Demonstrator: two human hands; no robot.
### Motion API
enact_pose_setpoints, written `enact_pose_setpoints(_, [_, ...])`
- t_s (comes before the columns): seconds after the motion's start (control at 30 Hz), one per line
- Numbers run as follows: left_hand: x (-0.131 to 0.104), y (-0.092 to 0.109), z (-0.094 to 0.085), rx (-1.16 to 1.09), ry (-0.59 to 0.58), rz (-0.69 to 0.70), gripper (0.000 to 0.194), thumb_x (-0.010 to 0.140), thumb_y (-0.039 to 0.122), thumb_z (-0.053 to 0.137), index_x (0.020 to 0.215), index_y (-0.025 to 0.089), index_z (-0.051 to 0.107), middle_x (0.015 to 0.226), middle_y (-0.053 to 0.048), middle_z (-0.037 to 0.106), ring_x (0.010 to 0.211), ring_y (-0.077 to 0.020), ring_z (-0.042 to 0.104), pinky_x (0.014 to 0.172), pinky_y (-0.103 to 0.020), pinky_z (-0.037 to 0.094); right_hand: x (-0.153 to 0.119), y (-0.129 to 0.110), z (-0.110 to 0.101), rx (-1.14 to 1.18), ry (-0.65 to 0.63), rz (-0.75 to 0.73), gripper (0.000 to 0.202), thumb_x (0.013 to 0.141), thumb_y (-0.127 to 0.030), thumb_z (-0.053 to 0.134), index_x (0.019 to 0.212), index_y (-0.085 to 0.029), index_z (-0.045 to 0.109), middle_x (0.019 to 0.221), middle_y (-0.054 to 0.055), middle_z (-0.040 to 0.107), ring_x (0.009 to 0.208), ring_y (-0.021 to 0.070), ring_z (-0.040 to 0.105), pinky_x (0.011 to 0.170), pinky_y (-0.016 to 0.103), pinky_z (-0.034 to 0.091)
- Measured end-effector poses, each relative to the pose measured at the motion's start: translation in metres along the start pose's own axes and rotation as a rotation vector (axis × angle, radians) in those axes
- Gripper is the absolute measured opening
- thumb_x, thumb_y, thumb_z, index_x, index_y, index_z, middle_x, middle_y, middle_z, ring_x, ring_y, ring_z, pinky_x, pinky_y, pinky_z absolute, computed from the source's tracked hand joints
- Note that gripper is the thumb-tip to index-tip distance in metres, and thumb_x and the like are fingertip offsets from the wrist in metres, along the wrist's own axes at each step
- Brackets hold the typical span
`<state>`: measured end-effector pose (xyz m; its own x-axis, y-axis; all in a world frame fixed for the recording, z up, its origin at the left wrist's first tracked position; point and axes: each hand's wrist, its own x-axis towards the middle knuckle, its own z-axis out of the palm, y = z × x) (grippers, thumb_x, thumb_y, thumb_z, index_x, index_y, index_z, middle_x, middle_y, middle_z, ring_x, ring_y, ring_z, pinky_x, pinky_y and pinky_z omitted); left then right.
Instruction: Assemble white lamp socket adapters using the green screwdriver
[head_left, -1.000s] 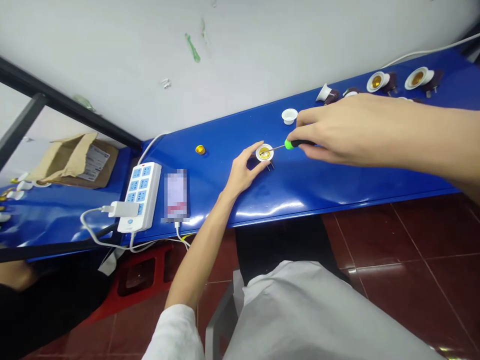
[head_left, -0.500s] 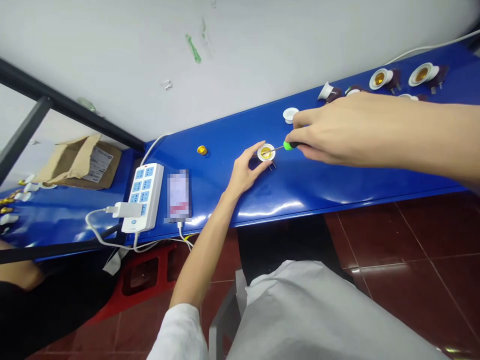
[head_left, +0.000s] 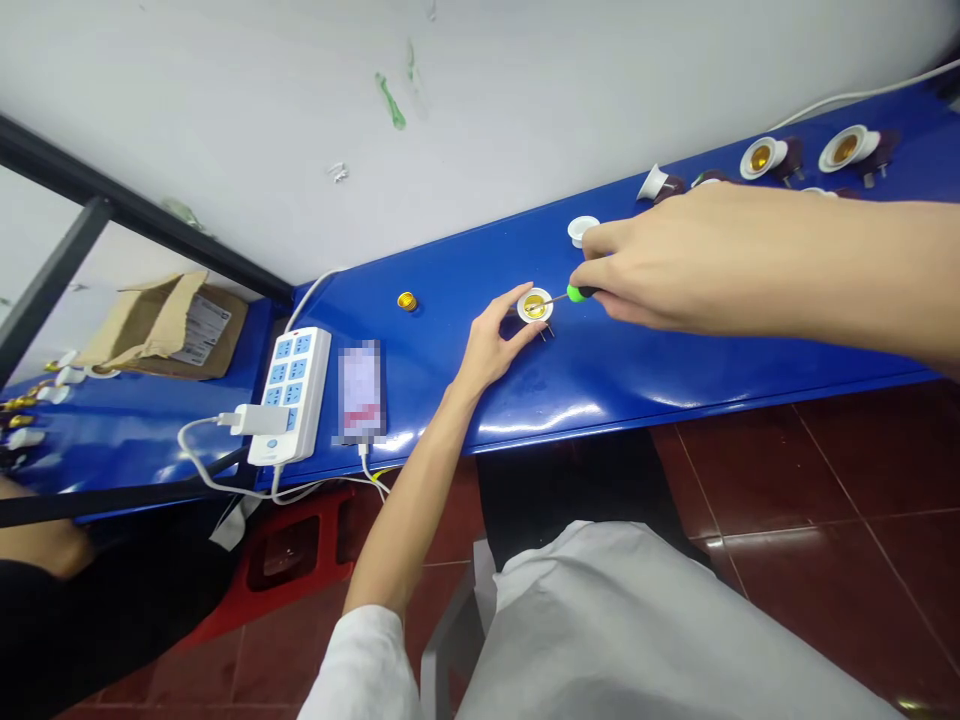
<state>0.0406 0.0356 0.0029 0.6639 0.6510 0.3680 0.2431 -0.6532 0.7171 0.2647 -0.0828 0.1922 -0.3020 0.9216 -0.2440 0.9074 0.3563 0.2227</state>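
**Holding white socket (head_left: pixel 535 305) with screwdriver (head_left: pixel 575 293) inserted**

Pinched between thumb and fingers of the left hand (head_left: pixel 491 341), on or just above the blue table (head_left: pixel 600 375); cannot tell which. Clamping screwdriver in curled fingers of the right hand (head_left: pixel 652 265). Held as half a second ago, despite slight view drift. Set between front edge (head_left: pixel 570 436) and white flared piece (head_left: pixel 582 230), with room leftward to the brass shell (head_left: pixel 407 301).

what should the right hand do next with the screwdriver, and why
Probably give the screwdriver a small twist: the right hand grips its handle, its shaft reaches into the lamp socket, and the left hand holds that socket between thumb and finger, which should steady it.
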Motion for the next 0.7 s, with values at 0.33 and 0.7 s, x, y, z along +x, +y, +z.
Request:
enact_pose_setpoints(0.33, [0.000,0.002,0.002,-0.013,0.008,-0.015,0.063,0.098,0.061,0.074,0.148,0.023,0.066,0.151,-0.013,0.071,0.136,-0.0264,0.071,0.117,-0.040,0.058,0.002,-0.005,-0.005,-0.096,0.026,-0.008,0.033,0.102,-0.034,0.046,0.104,-0.018,0.076,0.106,0.012,0.069,0.077,0.0164,0.064,0.063,0.036,0.037])
enact_pose_setpoints(0.7, [0.000,0.002,0.003,0.030,0.015,0.003,0.064,0.099,0.063,0.071,0.148,0.022,0.065,0.147,-0.013,0.073,0.133,-0.0270,0.073,0.115,-0.040,0.060,0.010,-0.008,-0.007,-0.034,0.031,-0.050,0.024,0.098,-0.024,0.053,0.091,-0.014,0.074,0.095,0.010,0.071,0.083,0.0189,0.066,0.074,0.035,0.045])
